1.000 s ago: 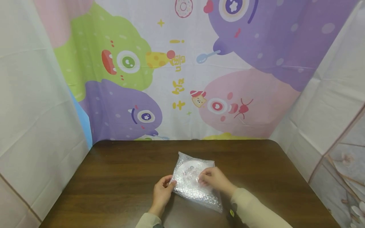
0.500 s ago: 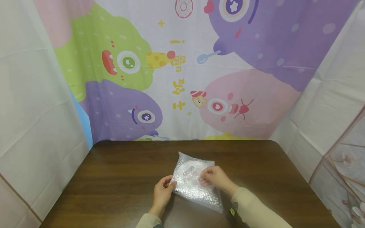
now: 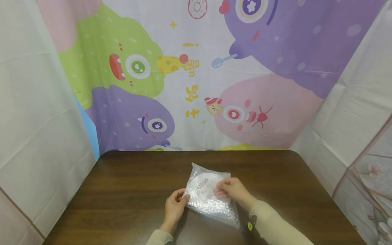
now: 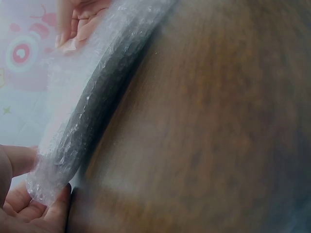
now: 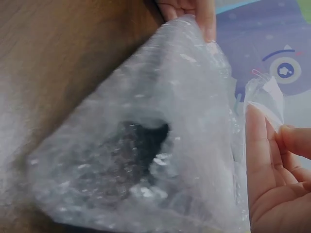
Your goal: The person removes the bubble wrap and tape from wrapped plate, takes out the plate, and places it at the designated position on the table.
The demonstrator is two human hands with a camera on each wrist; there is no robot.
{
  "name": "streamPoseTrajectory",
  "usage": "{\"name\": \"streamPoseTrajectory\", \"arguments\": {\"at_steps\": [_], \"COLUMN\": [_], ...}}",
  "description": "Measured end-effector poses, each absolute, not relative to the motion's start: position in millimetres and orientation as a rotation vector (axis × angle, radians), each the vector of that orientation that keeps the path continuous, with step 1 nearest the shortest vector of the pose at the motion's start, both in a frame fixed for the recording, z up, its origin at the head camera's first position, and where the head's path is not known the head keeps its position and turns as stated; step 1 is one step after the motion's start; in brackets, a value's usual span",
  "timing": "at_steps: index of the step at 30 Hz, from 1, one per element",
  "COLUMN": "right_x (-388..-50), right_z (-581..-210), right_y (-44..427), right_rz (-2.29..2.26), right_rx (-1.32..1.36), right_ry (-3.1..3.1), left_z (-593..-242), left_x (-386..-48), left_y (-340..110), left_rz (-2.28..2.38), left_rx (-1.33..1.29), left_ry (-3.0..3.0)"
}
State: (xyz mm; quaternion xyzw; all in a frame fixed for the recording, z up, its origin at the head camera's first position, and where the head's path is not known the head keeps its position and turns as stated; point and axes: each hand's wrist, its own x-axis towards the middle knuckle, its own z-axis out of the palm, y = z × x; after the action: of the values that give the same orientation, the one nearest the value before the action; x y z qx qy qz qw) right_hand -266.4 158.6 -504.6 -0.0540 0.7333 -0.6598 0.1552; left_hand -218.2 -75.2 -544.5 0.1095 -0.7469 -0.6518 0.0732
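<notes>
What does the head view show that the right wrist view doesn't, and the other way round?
Only head: the cream right sleeve and pink cartoon monster.

Only right wrist: a dark patch on the bubble-wrap package and, distinctly, the clear plastic pinched by the right hand.

Both: that package, right hand, left hand, wooden table, purple cartoon monster.

Dressed in pale cream, wrist-length left sleeve (image 3: 158, 237) and right sleeve (image 3: 275, 223); left hand (image 3: 174, 208) and right hand (image 3: 235, 190) bare.
Plain-looking; dark patch (image 3: 253, 221) along inner edge of right sleeve, just behind its end, bearing small yellow-green mark (image 3: 249, 226); dark grey bit (image 3: 170, 243) at end of left sleeve, too small to identify.
</notes>
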Motion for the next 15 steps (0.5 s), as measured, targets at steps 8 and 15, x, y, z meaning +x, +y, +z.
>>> {"name": "streamPoseTrajectory", "arguments": {"at_steps": [8,15], "right_x": [-271.8,-277.7], "right_z": [-499.8,-488.1], "right_y": [162.8,168.0], "right_rz": [-1.957,-1.979], "right_rx": [-0.153,-0.155], "right_ry": [2.034,2.057], "left_z": [-545.6,-547.9], "left_x": [-218.6,-219.5], "left_y": [-74.8,-74.7], "left_rz": [-1.948,-1.94], "left_rx": [0.33,0.322], "left_ry": [-2.245,-2.244]}}
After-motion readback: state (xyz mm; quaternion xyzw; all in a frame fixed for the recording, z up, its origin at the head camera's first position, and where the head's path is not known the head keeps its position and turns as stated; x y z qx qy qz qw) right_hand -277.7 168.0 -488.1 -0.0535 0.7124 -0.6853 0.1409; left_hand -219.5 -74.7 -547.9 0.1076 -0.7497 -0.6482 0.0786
